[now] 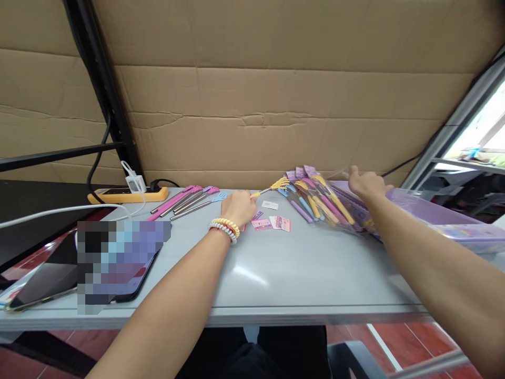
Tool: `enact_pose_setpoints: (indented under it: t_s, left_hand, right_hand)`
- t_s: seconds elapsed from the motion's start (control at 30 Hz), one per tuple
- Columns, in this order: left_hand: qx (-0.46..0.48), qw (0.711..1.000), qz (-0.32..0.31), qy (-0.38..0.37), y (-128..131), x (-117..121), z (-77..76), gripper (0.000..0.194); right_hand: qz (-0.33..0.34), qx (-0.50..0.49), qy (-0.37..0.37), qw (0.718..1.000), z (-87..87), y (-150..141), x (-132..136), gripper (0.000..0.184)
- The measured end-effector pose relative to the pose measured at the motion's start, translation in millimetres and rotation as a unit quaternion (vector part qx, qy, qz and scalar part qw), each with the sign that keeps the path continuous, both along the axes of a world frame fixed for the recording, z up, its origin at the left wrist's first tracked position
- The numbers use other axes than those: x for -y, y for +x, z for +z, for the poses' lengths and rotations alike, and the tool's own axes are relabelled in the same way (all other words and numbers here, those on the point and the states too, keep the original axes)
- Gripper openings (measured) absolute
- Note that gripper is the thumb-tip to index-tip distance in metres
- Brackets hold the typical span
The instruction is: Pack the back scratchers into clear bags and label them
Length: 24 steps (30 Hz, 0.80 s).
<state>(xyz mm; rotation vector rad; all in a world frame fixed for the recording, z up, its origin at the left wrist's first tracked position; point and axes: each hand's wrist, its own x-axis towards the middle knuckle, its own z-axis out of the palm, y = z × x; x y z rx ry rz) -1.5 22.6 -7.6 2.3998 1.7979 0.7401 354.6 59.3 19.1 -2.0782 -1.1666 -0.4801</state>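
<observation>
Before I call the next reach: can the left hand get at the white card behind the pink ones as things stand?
Probably yes: the white card lies uncovered near the left hand, though that hand already holds a yellow claw-ended stick.

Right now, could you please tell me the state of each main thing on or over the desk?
left hand: closed on yellow scratcher
yellow scratcher: held
right hand: near wrapped scratchers, grip unclear
wrapped scratchers: piled
loose scratchers: lying unwrapped
pink cards: lying flat
white charger: plugged in
power strip: occupied
purple bin: open-topped
dark phone: lying flat
blurred device: lying flat
</observation>
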Motion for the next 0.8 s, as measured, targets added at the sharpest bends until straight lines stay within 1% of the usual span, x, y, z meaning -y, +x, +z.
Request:
enact_pose_setpoints:
  t_s: [0.03,0.07,0.1,0.13,0.23,0.3,0.37,0.43,0.47,0.5,0.57,0.67,0.8]
  left_hand:
    - [0.003,1.0,-0.001,0.005,0,0,0.3,0.033]
    - [0.006,1.0,-0.002,0.011,0,0,0.6,0.033]
    - [0.012,1.0,-0.003,0.017,-1,0,0.7,0.033]
    - [0.019,1.0,-0.002,0.024,-1,0,0.7,0.033]
    - [0.046,0.998,0.004,0.044,-4,-2,0.8,0.032]
    - [0.064,0.996,0.008,0.065,-7,-4,2.2,0.03]
    - [0.09,0.99,0.018,0.104,-11,-5,5.4,0.029]
    - [0.128,0.978,0.04,0.159,-17,-6,9.7,0.03]
    - [0.148,0.97,0.053,0.185,-20,-7,11.7,0.032]
    - [0.164,0.964,0.065,0.2,-23,-6,13.3,0.034]
    - [0.182,0.96,0.071,0.2,-29,-6,14.5,0.04]
    - [0.162,0.972,0.029,0.166,-29,-4,10.8,0.044]
    - [0.102,0.984,-0.033,0.143,-16,0,1.0,0.04]
  right_hand:
    - [-0.051,-0.028,0.005,0.998,3.1,-5,7,0.038]
    - [-0.078,-0.044,0.016,0.996,6.3,-11,13,0.033]
    - [-0.086,-0.056,0.036,0.994,9.4,-16,19,0.032]
    - [-0.073,-0.058,0.062,0.994,12.2,-22,25,0.034]
    - [0.019,-0.013,0.136,0.99,16.6,-44,37,0.036]
    - [0.106,0.048,0.158,0.981,14.6,-65,42,0.033]
    - [0.169,0.1,0.16,0.967,8.2,-90,44,0.03]
    - [0.237,0.16,0.123,0.95,-1.6,-117,46,0.028]
    - [0.271,0.193,0.09,0.939,-7.2,-129,47,0.027]
    - [0.3,0.217,0.054,0.927,-12.9,-141,48,0.026]
    - [0.346,0.243,-0.003,0.906,-23.6,-158,50,0.028]
    - [0.397,0.25,-0.06,0.881,-36.2,-172,51,0.028]
    - [0.478,0.234,-0.091,0.842,-44.4,-176,52,0.027]
